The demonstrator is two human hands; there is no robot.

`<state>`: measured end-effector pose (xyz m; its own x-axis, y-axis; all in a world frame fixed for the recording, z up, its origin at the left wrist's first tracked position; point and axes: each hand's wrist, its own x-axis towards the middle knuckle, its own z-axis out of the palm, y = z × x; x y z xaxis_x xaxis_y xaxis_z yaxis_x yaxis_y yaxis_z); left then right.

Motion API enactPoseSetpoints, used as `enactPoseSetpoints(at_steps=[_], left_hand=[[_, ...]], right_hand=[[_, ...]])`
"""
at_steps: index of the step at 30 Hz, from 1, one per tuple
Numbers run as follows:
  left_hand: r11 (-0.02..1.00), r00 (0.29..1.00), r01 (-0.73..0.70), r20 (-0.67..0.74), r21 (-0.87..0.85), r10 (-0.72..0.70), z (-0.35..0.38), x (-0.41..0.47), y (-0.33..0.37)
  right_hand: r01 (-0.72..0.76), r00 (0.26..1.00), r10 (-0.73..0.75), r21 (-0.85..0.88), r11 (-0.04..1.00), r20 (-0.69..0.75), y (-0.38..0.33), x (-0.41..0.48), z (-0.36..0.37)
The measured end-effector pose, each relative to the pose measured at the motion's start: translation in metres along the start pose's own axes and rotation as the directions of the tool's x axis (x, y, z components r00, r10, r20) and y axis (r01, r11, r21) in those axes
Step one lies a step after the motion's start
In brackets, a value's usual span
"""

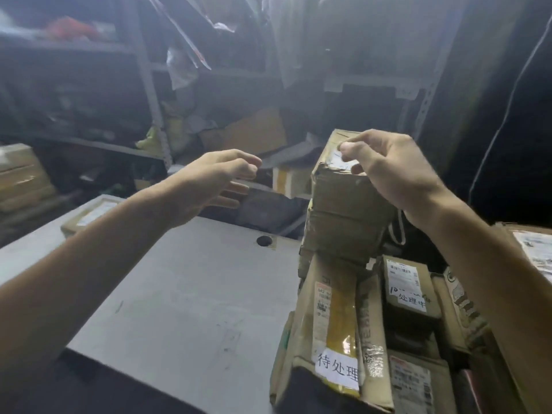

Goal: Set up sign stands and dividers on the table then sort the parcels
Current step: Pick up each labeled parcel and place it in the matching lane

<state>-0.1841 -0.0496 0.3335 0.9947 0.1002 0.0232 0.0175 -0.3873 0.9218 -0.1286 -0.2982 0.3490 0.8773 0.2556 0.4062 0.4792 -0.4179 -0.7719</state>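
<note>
A tall, worn cardboard parcel (pixel 343 204) stands on top of a pile of parcels at the right side of the grey table (pixel 179 294). My right hand (pixel 388 168) is on its top front edge, thumb and fingers pinched at a white label there. To the left of this parcel my left hand (pixel 215 180) hovers in the air, fingers apart and curled, holding nothing. Below, a long carton (pixel 334 324) bears a white handwritten sign. Beside it, a smaller parcel (pixel 406 288) carries another white sign.
A flat parcel (pixel 89 213) lies at the table's far left corner. The tabletop has a round cable hole (pixel 264 240). Metal shelves (pixel 149 85) crammed with boxes and bags stand behind the table. Another carton (pixel 534 252) sits at the right edge.
</note>
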Motion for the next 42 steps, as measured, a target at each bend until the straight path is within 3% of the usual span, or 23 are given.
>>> enactPoseSetpoints(at_steps=[5,11,18,23,28,34,37,42], left_hand=[[0.997,0.985,0.078,-0.152,-0.005,-0.078,-0.057,-0.041,-0.040],[0.981,0.938,0.194,-0.295,0.020,-0.179,-0.143,-0.080,-0.112],[0.962,0.871,0.269,-0.416,-0.040,-0.260,-0.249,-0.106,-0.198],[0.940,0.851,0.337,-0.409,-0.059,-0.330,-0.306,-0.101,-0.261],[0.897,0.806,0.385,-0.394,-0.219,-0.442,-0.353,-0.062,-0.327],[0.780,0.727,0.418,-0.344,-0.465,-0.594,-0.405,0.022,-0.414],[0.749,0.681,0.482,-0.343,-0.456,-0.647,-0.430,0.069,-0.455],[0.705,0.654,0.530,-0.302,-0.471,-0.693,-0.476,0.137,-0.510]], right_hand=[[0.039,0.960,-0.038,0.003,0.999,0.279,-0.032,-0.002,0.084],[-0.015,0.895,-0.011,0.054,0.998,0.447,-0.062,0.008,0.204],[-0.116,0.840,0.034,0.119,0.986,0.541,-0.103,0.011,0.358],[-0.105,0.805,0.065,0.034,0.994,0.590,-0.101,0.016,0.447],[-0.166,0.793,0.132,0.003,0.986,0.594,-0.084,0.047,0.527],[-0.347,0.773,0.259,0.044,0.937,0.579,-0.033,0.101,0.637],[-0.549,0.696,0.403,0.078,0.832,0.594,-0.007,0.125,0.682],[-0.741,0.588,0.556,0.115,0.662,0.588,0.022,0.166,0.753]])
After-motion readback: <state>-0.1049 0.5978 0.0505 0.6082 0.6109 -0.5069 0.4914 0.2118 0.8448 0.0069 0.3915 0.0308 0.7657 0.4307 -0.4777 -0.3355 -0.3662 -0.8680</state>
